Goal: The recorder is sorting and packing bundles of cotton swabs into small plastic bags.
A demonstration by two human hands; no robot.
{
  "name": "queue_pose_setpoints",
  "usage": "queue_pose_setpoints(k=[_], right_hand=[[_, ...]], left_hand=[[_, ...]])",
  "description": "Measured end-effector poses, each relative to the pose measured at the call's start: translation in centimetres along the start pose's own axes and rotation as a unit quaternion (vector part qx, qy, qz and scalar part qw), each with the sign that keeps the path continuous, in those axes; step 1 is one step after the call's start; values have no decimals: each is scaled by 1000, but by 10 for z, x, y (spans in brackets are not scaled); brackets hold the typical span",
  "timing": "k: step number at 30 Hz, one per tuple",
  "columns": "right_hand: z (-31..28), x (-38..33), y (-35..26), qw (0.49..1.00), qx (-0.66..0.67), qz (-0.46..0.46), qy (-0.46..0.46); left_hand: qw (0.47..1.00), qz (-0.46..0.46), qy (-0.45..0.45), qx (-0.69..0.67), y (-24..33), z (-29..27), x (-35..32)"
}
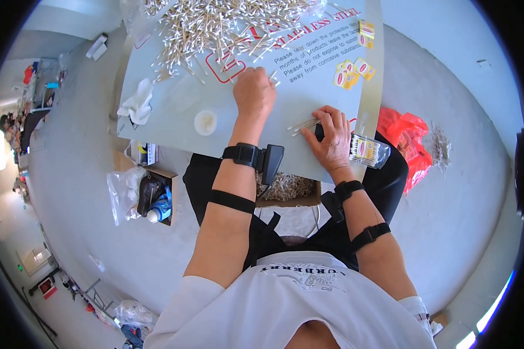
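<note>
A big loose heap of cotton swabs (209,29) covers the far part of the table. At its near edge my left hand (255,93) is closed, knuckles up; white swab tips show beside its fingers, though most of its grip is hidden. My right hand (333,139) rests at the table's near right, thumb and fingers bent around several swabs (303,125) that stick out to the left. Beside that hand, at the table edge, lies a clear packet of swabs (367,150) with a yellow label.
Small yellow-and-white cards (348,74) lie at the right of the table (180,104). A round white lid-like piece (205,123) and a crumpled white tissue (137,103) are on the left. Below stand a box of swabs (291,189) and a red bag (404,142).
</note>
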State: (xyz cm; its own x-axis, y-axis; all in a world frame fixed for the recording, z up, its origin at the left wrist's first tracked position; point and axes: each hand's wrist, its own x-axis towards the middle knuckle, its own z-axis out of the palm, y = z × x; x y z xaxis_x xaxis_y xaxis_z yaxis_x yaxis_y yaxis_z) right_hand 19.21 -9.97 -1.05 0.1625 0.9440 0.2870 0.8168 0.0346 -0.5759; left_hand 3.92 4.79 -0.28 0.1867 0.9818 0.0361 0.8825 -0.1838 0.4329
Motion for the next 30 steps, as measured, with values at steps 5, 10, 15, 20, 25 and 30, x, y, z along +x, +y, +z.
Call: queue_pose_setpoints(k=[5, 10, 15, 20, 25, 30], right_hand=[[0, -1, 2, 1000, -12, 12, 0], [-2, 0, -1, 999, -39, 12, -11], [-2, 1, -2, 999, -36, 14, -13], [1, -4, 9, 1000, -20, 15, -6], [3, -4, 9, 996, 73, 27, 33], [-3, -10, 9, 989, 125, 71, 30]], left_hand=[[978, -12, -193, 74, 16, -30, 23], [972, -4, -214, -92, -12, -40, 18], [945, -36, -110, -306, -18, -46, -21], [875, 55, -356, -323, -19, -59, -70], [960, 125, -115, -224, -29, -41, -78], [973, 227, -36, 30, -28, -27, -27]])
